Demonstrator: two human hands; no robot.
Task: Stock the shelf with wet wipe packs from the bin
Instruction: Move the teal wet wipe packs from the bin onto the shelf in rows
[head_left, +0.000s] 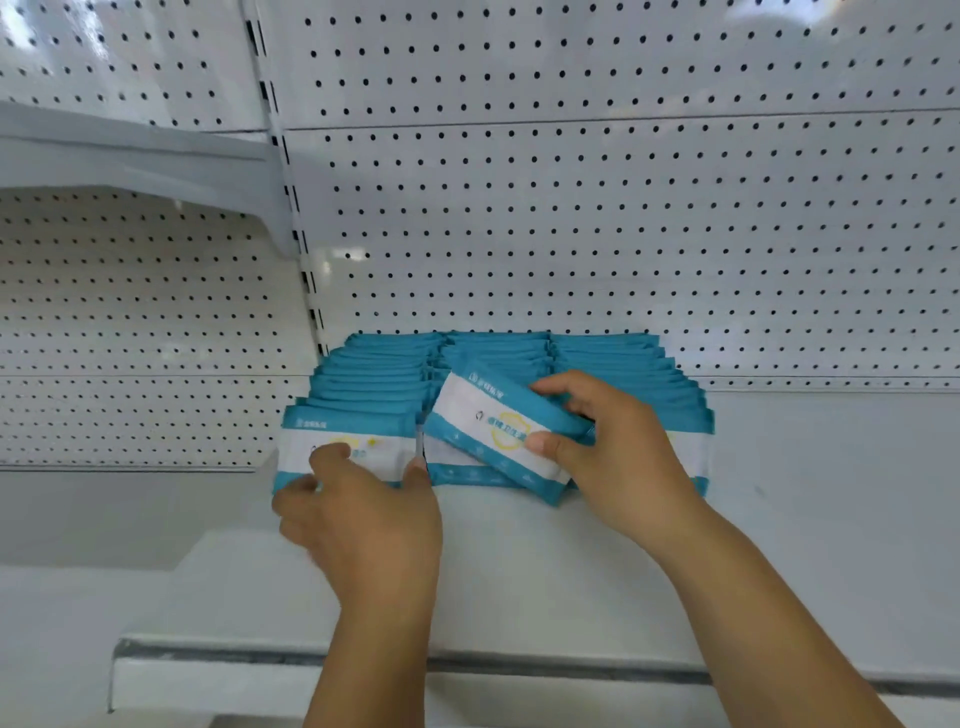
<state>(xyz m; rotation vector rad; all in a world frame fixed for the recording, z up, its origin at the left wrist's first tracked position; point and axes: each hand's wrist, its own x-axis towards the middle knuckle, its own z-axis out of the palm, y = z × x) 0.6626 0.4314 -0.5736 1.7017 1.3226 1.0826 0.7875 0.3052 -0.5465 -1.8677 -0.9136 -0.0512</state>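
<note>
left hand grips the front pack of the left row, fingers curled on its face, thumb at its right edge. right hand pinches a tilted pack at the middle row, thumb in front, fingers behind. three rows of packs stand on the shelf, against the pegboard.

White shelf carries rows of wipe packs.

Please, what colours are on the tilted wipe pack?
Tilted pack: teal with white band; head view.
</note>
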